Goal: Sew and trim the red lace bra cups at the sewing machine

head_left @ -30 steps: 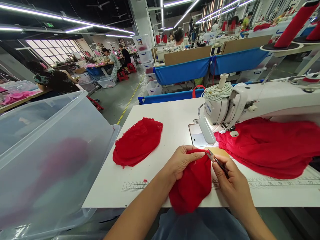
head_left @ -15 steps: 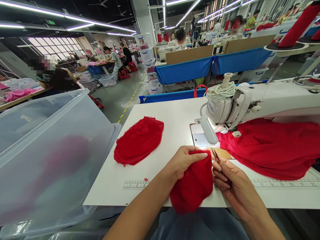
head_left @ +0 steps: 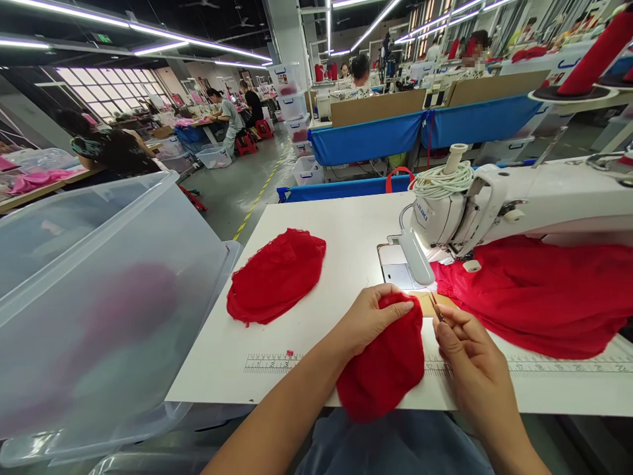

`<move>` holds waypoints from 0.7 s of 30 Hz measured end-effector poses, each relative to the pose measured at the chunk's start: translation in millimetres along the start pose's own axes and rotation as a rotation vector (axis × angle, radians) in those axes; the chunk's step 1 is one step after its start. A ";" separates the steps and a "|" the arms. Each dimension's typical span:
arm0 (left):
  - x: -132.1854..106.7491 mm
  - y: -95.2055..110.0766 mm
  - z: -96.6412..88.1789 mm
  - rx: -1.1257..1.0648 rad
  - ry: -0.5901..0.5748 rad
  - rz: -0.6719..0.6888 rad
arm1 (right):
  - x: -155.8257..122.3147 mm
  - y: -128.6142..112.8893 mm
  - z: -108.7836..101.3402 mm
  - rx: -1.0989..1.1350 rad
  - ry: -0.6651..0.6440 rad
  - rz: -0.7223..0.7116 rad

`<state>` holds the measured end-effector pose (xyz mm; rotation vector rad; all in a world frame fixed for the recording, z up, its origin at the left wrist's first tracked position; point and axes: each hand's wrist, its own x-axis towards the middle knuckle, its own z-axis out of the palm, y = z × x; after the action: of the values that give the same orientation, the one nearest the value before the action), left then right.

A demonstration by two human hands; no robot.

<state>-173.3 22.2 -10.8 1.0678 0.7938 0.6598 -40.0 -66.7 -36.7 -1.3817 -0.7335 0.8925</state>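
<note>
My left hand (head_left: pixel 378 315) pinches the top of a small red fabric piece (head_left: pixel 383 379), which hangs over the table's front edge above my lap. In my right hand (head_left: pixel 469 349) is a pair of thread snips (head_left: pixel 436 307), points upward, just right of the cloth and apart from it. My fingers hide most of the snips' body. Beyond my right hand, a larger red fabric bundle (head_left: pixel 548 297) lies beside and under the arm of a white sewing machine (head_left: pixel 558 198). Another red piece (head_left: pixel 277 277) with a frilled edge lies flat at the left.
A translucent plastic bin (head_left: pixel 113 297) stands against the table's left side. A printed ruler (head_left: pixel 271 363) runs along the front of the white tabletop (head_left: pixel 341 237). Red thread cones (head_left: pixel 596 53) stand at upper right. Co-workers sit at other tables beyond the blue cloth troughs (head_left: pixel 366 142).
My right hand has drawn the snips slightly right, away from the red cloth, and turned a little. The left hand keeps its pinch, nearly still.
</note>
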 end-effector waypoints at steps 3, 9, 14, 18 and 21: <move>-1.5 1.4 1.5 0.084 -0.038 0.066 | -0.4 1.1 -2.6 -0.165 0.015 -0.106; -0.7 1.2 1.9 0.180 -0.123 0.214 | -3.3 -0.4 0.6 -0.115 -0.039 -0.109; 0.0 0.9 2.7 0.145 -0.016 0.112 | -3.6 -2.7 1.5 0.254 0.002 0.048; -1.0 2.8 3.4 0.179 -0.012 0.096 | -2.9 -6.5 4.0 0.449 -0.072 0.170; -1.7 3.8 3.3 0.295 -0.012 0.181 | -2.3 -3.8 3.5 0.334 -0.029 0.137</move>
<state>-171.8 20.6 -6.0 1.4232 0.8060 0.7015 -43.8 -66.9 -32.5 -1.1324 -0.4880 1.0907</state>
